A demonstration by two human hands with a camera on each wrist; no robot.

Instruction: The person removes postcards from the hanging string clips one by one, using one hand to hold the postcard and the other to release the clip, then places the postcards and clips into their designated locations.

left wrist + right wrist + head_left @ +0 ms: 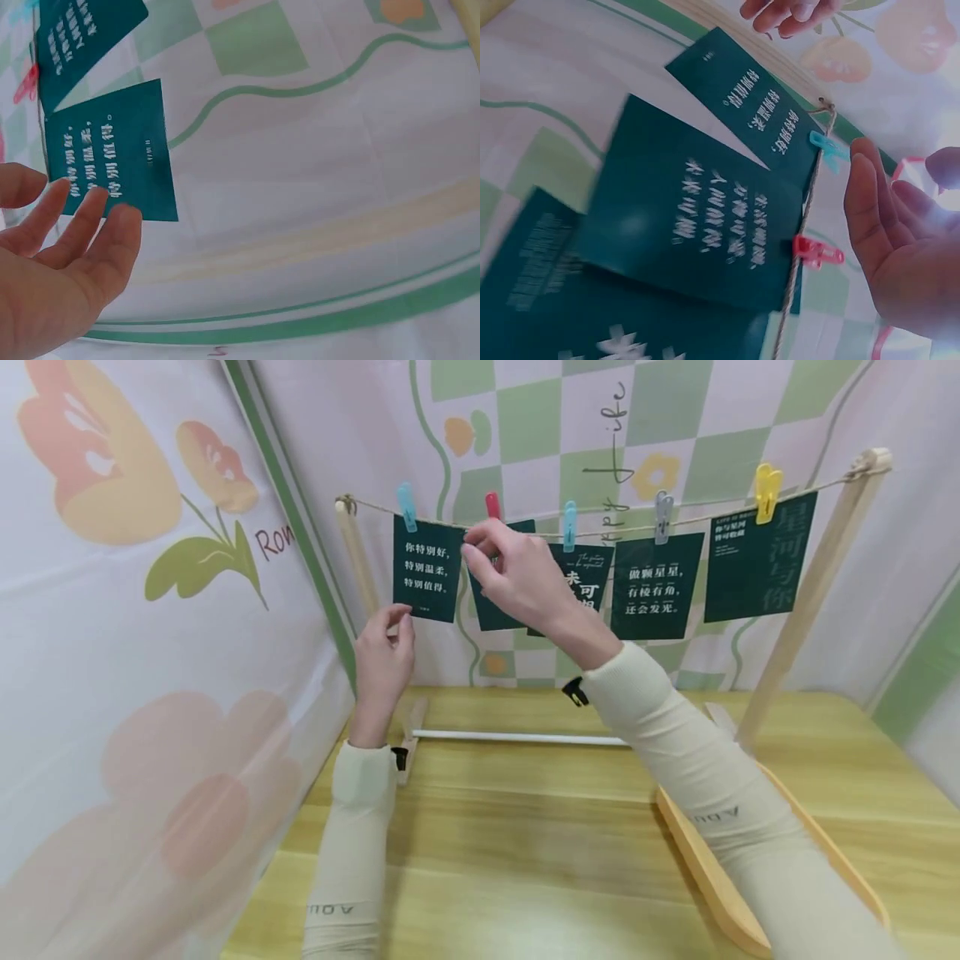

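Several dark green cards with white writing hang from a twine line (622, 529) by small clothespins. My right hand (525, 577) is raised by the upper right corner of the leftmost card (426, 568), partly hiding the second card (491, 610). In the right wrist view its thumb and fingers are apart, near the blue clothespin (826, 146) and the red clothespin (817, 253). Below the leftmost card's lower left edge is my left hand (384, 656). The left wrist view shows that hand's fingers (112, 240) loosely bent, with nothing held; whether they touch the card is unclear.
Wooden posts (810, 602) carry the line at both ends, and a white rod (517, 737) joins their feet. On the right of the wooden table (487, 860) lies a yellow tray (705, 877), partly under my right arm. Printed cloth (187, 710) hangs behind and at the left.
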